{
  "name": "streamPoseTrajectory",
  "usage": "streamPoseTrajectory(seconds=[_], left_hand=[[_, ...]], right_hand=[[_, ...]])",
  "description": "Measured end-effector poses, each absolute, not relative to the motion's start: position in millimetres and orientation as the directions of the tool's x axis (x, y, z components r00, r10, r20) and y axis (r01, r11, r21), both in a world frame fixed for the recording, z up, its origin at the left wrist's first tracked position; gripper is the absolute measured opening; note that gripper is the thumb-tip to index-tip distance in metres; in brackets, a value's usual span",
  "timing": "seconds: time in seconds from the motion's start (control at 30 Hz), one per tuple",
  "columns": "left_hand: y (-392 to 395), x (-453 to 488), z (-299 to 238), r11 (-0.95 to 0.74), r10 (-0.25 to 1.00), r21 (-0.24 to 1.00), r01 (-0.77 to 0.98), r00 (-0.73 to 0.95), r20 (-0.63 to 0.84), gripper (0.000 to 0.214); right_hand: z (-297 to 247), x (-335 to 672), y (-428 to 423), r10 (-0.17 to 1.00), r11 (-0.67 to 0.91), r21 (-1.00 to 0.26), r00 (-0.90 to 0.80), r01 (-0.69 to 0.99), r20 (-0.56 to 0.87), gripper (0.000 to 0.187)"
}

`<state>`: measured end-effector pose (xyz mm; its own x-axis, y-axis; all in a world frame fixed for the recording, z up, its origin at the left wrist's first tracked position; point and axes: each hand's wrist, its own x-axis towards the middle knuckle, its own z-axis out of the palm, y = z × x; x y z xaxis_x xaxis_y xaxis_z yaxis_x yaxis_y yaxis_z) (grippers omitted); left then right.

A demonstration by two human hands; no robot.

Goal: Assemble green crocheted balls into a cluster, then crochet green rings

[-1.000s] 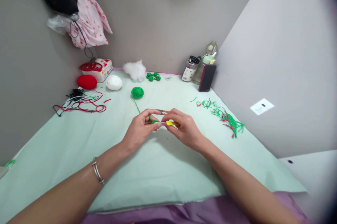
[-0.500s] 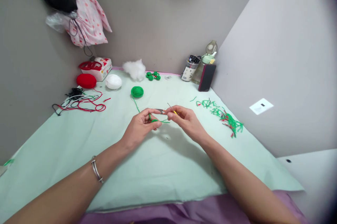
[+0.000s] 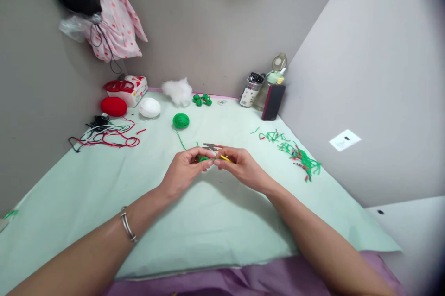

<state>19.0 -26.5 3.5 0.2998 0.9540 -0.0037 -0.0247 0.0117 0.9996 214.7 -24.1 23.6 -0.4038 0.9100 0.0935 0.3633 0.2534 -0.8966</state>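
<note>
My left hand (image 3: 187,165) pinches a small green crochet piece (image 3: 204,159) between thumb and fingers. A strand of green yarn (image 3: 179,137) runs from it back to the green yarn ball (image 3: 181,121). With its fingers closed round a yellow-handled crochet hook (image 3: 227,159), my right hand (image 3: 243,166) meets the left at the fingertips. The hook's tip is hidden among the fingers and yarn. Just beyond both hands lie thread snips (image 3: 213,147), blades pointing left, their rear part behind my right fingers.
Red yarn (image 3: 114,106), white yarn (image 3: 149,108), tangled strands (image 3: 107,134) and a tissue box (image 3: 135,91) are at left. White stuffing (image 3: 178,92) and green crocheted pieces (image 3: 202,100) sit at the back. Right are a pen cup (image 3: 251,91), bottle (image 3: 264,94), phone (image 3: 273,103) and yarn scraps (image 3: 301,159).
My right hand has moved down and left with the crochet hook, bringing its fingertips against the left hand's. More of the snips shows now. The left hand has barely moved.
</note>
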Motion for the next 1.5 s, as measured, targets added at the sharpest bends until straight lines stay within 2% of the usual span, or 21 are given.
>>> streamPoseTrajectory(seconds=[0.2, 0.3, 0.43, 0.57, 0.63, 0.73, 0.83, 0.93, 1.03, 1.1, 1.2, 1.3, 1.37, 1.4, 1.43, 1.5], left_hand=[[-27.8, 20.6, 4.9, -0.084, 0.949, 0.991, 0.107, 0.313, 0.047, 0.016], [-32.6, 21.7, 9.2, -0.161, 0.939, 0.970, 0.179, 0.331, 0.095, 0.008], [-36.8, 21.6, 15.4, -0.179, 0.939, 0.964, 0.195, 0.326, 0.108, 0.006], [-32.9, 18.2, 15.2, -0.157, 0.933, 0.971, 0.181, 0.349, 0.086, 0.005], [-28.5, 15.4, 12.2, -0.108, 0.931, 0.981, 0.160, 0.361, 0.044, 0.005], [-20.8, 11.2, 6.1, 0.040, 0.908, 0.998, 0.047, 0.416, -0.056, 0.012], [-13.4, 7.8, 2.1, 0.166, 0.942, 0.979, -0.118, 0.314, -0.122, 0.017], [-7.7, 4.7, 1.9, 0.217, 0.968, 0.934, -0.285, 0.189, -0.167, 0.023], [-4.7, 2.9, 2.0, 0.247, 0.966, 0.892, -0.378, 0.164, -0.198, 0.027], [-4.2, 2.9, 0.7, 0.260, 0.963, 0.878, -0.401, 0.177, -0.204, 0.028], [-4.7, 3.5, -2.3, 0.277, 0.957, 0.868, -0.413, 0.203, -0.209, 0.026], [-5.4, 3.8, -4.0, 0.286, 0.953, 0.861, -0.420, 0.219, -0.210, 0.024], [-6.0, 4.1, -3.6, 0.293, 0.952, 0.854, -0.430, 0.218, -0.217, 0.025], [-6.3, 4.3, -2.9, 0.298, 0.951, 0.849, -0.437, 0.215, -0.223, 0.025], [-6.7, 4.7, -2.0, 0.303, 0.950, 0.842, -0.445, 0.209, -0.232, 0.025], [-7.6, 5.5, -0.3, 0.311, 0.950, 0.828, -0.466, 0.188, -0.251, 0.022]], right_hand=[[17.9, 210.6, -25.1, 0.923, 0.184, -0.934, -0.379, 0.305, 0.058, 0.026], [15.2, 208.2, -26.4, 0.903, 0.139, -0.973, -0.427, 0.186, 0.048, 0.030], [12.5, 203.2, -29.3, 0.871, 0.051, -0.998, -0.488, -0.020, 0.054, 0.032], [10.2, 199.4, -27.7, 0.877, -0.035, -0.997, -0.481, -0.064, 0.000, 0.034], [10.4, 200.7, -24.7, 0.877, -0.031, -0.999, -0.481, -0.015, -0.020, 0.034], [13.9, 207.7, -20.0, 0.880, 0.085, -0.982, -0.474, 0.168, -0.006, 0.032], [19.1, 217.4, -17.9, 0.880, 0.216, -0.917, -0.474, 0.336, 0.034, 0.034], [18.7, 225.9, -15.6, 0.843, 0.321, -0.832, -0.537, 0.453, 0.033, 0.033], [7.1, 231.2, -6.5, 0.859, 0.470, -0.620, -0.487, 0.628, 0.158, 0.030], [-4.4, 232.7, 2.9, 0.887, 0.461, -0.404, -0.397, 0.790, 0.236, 0.027], [-17.4, 231.5, 14.5, 0.898, 0.424, -0.134, -0.397, 0.896, 0.188, 0.031], [-20.0, 227.6, 17.3, 0.897, 0.428, 0.000, -0.425, 0.904, 0.125, 0.030], [-17.6, 226.1, 15.4, 0.908, 0.406, -0.005, -0.402, 0.914, 0.118, 0.031], [-16.0, 226.2, 14.0, 0.917, 0.387, -0.049, -0.379, 0.921, 0.123, 0.031], [-14.1, 226.8, 12.6, 0.927, 0.367, -0.125, -0.352, 0.922, 0.132, 0.030], [-10.0, 228.8, 10.1, 0.940, 0.341, -0.365, -0.322, 0.866, 0.114, 0.027]])
